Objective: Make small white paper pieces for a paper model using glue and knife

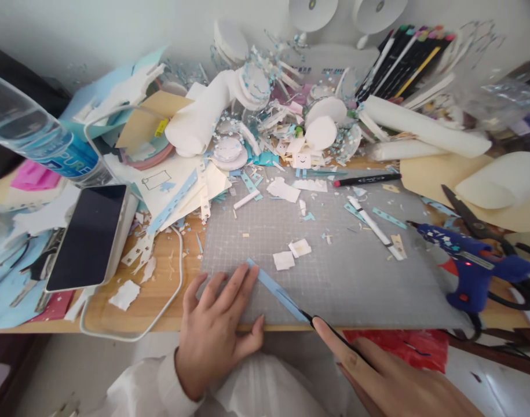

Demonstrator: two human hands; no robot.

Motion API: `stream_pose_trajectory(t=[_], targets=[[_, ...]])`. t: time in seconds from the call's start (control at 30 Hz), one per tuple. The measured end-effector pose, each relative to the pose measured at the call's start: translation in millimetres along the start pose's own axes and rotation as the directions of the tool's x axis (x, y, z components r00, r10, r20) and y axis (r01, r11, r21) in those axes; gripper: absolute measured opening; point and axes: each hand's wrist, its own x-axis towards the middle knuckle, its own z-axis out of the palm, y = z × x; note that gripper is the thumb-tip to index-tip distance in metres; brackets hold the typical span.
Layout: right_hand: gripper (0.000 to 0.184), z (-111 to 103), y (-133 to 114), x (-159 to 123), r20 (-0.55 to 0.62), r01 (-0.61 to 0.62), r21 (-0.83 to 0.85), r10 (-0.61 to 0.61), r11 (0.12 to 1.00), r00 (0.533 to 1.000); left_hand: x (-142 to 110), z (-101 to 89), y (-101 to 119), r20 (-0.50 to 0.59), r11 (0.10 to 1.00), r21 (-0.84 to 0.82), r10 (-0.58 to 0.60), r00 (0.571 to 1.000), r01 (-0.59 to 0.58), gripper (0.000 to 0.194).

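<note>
A narrow blue paper strip (276, 289) lies slantwise on the grey cutting mat (347, 278), close to its front edge. My left hand (223, 324) rests flat with fingers stretched out, the fingertips touching the upper end of the strip. In my right hand (377, 365) is a slim black tool (310, 317) that looks like a craft knife, the index finger laid along it. Its dark tip meets the lower end of the strip; the rest of it is mostly hidden by the hand. Two small white paper pieces (284, 260) lie just beyond the strip.
A blue glue gun (468, 266) and black scissors (468, 214) lie at right. A white pen (375, 227) and a black marker (369, 179) lie on the mat. At left are a phone (88, 237), a white cable (178, 284) and a water bottle (39, 133). Paper crafts crowd the back.
</note>
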Motion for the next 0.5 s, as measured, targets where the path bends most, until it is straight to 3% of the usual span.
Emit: stream_pose_trajectory(t=[0.23, 0.5], targets=[[0.085, 1.6, 0.2, -12.6, -0.031, -0.009, -0.016, 0.009, 1.000, 0.999, -0.7, 0.0, 0.9, 0.026, 1.000, 0.003, -0.013, 1.000, 0.013, 0.054], [0.072, 4.4, -3.6, -21.3, -0.061, -0.007, -0.055, 0.004, 0.998, 0.998, -1.0, -1.3, 0.5, 0.046, 1.000, 0.014, -0.011, 0.999, 0.010, 0.055]])
